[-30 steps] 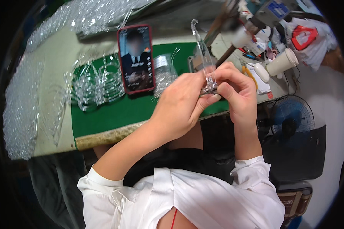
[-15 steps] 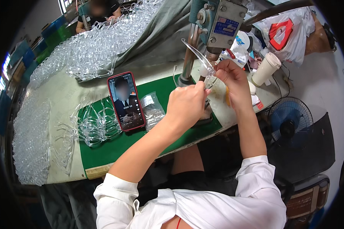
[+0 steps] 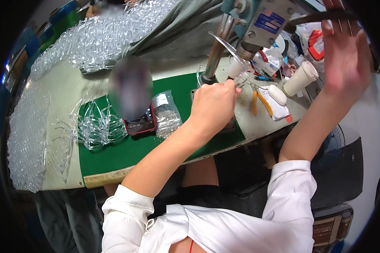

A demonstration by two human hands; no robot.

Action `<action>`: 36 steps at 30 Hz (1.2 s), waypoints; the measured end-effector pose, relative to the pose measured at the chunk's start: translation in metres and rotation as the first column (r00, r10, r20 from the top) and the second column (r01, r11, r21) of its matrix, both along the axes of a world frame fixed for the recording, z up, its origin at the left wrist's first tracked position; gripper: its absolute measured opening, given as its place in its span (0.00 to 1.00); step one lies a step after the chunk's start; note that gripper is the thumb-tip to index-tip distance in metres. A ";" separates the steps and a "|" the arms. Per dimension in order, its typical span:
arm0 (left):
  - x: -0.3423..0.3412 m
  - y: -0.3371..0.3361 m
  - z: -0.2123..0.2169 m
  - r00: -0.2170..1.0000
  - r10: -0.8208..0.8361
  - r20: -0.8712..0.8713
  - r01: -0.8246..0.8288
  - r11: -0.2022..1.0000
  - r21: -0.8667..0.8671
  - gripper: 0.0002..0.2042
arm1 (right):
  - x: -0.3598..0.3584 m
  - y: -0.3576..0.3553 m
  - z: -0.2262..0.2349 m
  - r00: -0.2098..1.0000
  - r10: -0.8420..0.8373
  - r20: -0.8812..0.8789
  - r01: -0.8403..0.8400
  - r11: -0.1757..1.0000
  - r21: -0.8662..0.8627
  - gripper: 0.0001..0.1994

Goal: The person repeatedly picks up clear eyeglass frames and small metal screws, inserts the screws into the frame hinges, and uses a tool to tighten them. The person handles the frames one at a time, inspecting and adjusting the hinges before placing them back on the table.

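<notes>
My left hand (image 3: 215, 103) is closed around a clear plastic eyeglass frame (image 3: 242, 79), keeping it beneath the head of a bench press (image 3: 266, 23). One clear temple arm sticks up past the press column. Up at the right, my right hand (image 3: 344, 63) is raised to the dark press lever (image 3: 321, 17), fingers stretched out behind the bar and slightly blurred. On the green mat (image 3: 114, 162), left of the press, lie a small bunch of clear eyeglass frames (image 3: 99, 126), a red-edged phone (image 3: 141, 125) and a plastic bag of small metal parts (image 3: 167, 116).
Large heaps of clear frames (image 3: 101, 42) cover the back and left of the table. Right of the press are orange-handled pliers (image 3: 264, 103), a white oval object (image 3: 277, 95), a cream lidded cup (image 3: 300, 79) and plastic bags. A fan (image 3: 331, 145) stands below right. Another person sits across.
My right hand has left the eyeglass frame and risen to the lever at upper right. My left hand still holds the frame under the press. The view has shifted slightly.
</notes>
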State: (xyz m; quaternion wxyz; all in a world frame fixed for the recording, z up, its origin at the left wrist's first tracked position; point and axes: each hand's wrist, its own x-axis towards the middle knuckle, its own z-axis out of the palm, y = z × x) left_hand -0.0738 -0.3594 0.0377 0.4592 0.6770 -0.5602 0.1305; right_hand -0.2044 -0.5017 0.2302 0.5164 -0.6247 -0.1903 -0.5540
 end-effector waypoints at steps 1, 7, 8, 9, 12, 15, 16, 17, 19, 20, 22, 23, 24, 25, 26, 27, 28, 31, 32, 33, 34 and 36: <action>-0.001 -0.001 0.001 1.000 0.009 -0.003 -0.009 1.000 0.011 0.12 | 0.003 0.015 -0.027 0.994 -0.056 0.095 0.057 0.998 -0.006 0.16; -0.007 -0.006 0.004 1.000 0.021 -0.008 -0.021 1.000 -0.014 0.13 | 0.006 0.036 -0.074 0.926 -0.211 0.313 0.242 0.968 -0.062 0.07; -0.006 -0.004 0.003 0.999 0.034 0.003 -0.034 0.999 0.010 0.13 | 0.002 0.034 -0.060 0.964 -0.153 0.218 0.170 0.983 -0.063 0.07; -0.003 -0.006 0.004 0.999 0.033 0.010 -0.033 0.999 0.001 0.13 | -0.005 0.030 -0.046 0.989 -0.092 0.119 0.100 0.993 -0.058 0.07; -0.004 -0.006 0.004 1.000 0.020 0.004 -0.020 1.000 0.012 0.13 | -0.015 0.016 -0.007 0.994 -0.081 -0.067 0.081 0.997 -0.008 0.17; -0.001 -0.003 0.003 1.000 0.023 0.016 -0.023 1.000 0.020 0.12 | 0.027 0.076 0.020 0.903 -0.409 -0.130 0.429 0.850 0.306 0.27; -0.001 -0.001 0.005 1.000 0.013 0.017 -0.014 0.999 0.031 0.12 | 0.031 0.078 0.019 0.884 -0.453 -0.111 0.463 0.824 0.327 0.26; -0.001 0.002 0.007 1.000 0.003 0.017 -0.003 0.999 0.039 0.11 | 0.033 0.081 0.019 0.862 -0.499 -0.093 0.498 0.795 0.347 0.26; -0.005 0.006 0.007 0.999 -0.033 0.011 0.033 0.999 0.012 0.10 | 0.001 0.012 -0.010 0.921 -0.384 0.062 0.382 0.923 0.039 0.19; -0.007 0.010 0.005 0.998 -0.056 0.009 0.056 0.998 -0.019 0.10 | 0.001 0.016 -0.028 0.890 -0.421 0.174 0.414 0.907 0.075 0.16; -0.003 0.030 -0.004 0.998 -0.049 0.035 0.049 0.998 -0.025 0.08 | 0.024 0.043 -0.082 0.849 -0.515 0.117 0.515 0.857 0.034 0.12; -0.003 0.045 0.000 0.997 -0.044 0.065 0.046 0.999 -0.022 0.08 | 0.022 0.056 -0.105 0.885 -0.445 -0.136 0.450 0.893 0.007 0.09; -0.007 0.055 0.004 0.995 -0.058 0.087 0.061 0.998 -0.026 0.07 | 0.015 0.067 -0.111 0.826 -0.420 -0.376 0.366 0.907 -0.208 0.07; -0.007 0.063 0.003 0.992 -0.043 0.117 0.044 0.999 -0.010 0.07 | 0.014 0.073 -0.118 0.787 -0.310 -0.533 0.208 0.947 -0.244 0.07; -0.007 0.070 0.003 0.989 -0.028 0.147 0.027 1.000 0.006 0.07 | 0.016 0.079 -0.129 0.804 -0.065 -0.590 0.056 0.998 -0.034 0.09; -0.005 0.075 0.002 0.984 -0.013 0.178 0.009 1.000 0.021 0.06 | 0.015 0.082 -0.131 0.756 0.093 -0.648 -0.068 0.996 0.064 0.10; -0.002 0.080 0.003 0.975 0.002 0.221 -0.015 0.998 0.058 0.06 | 0.016 0.083 -0.133 0.751 0.101 -0.652 -0.106 0.994 0.032 0.10; 0.005 0.089 -0.002 0.929 0.044 0.368 -0.072 0.995 0.063 0.06 | 0.021 0.085 -0.140 0.692 0.099 -0.715 -0.149 0.989 -0.007 0.09; 0.007 0.095 -0.002 0.918 0.056 0.392 -0.106 0.989 0.107 0.06 | 0.022 0.087 -0.142 0.662 0.095 -0.743 -0.154 0.988 -0.011 0.08; 0.009 0.101 0.000 0.907 0.067 0.415 -0.142 0.978 0.151 0.06 | 0.022 0.090 -0.142 0.639 0.125 -0.759 -0.162 0.986 0.026 0.08; 0.013 0.108 0.001 0.892 0.090 0.443 -0.194 0.961 0.195 0.06 | 0.026 0.094 -0.142 0.615 0.166 -0.771 -0.185 0.981 0.063 0.08; 0.014 0.119 -0.002 0.867 0.064 0.494 -0.191 0.958 0.212 0.05 | 0.029 0.097 -0.146 0.564 0.264 -0.782 -0.236 0.959 0.154 0.07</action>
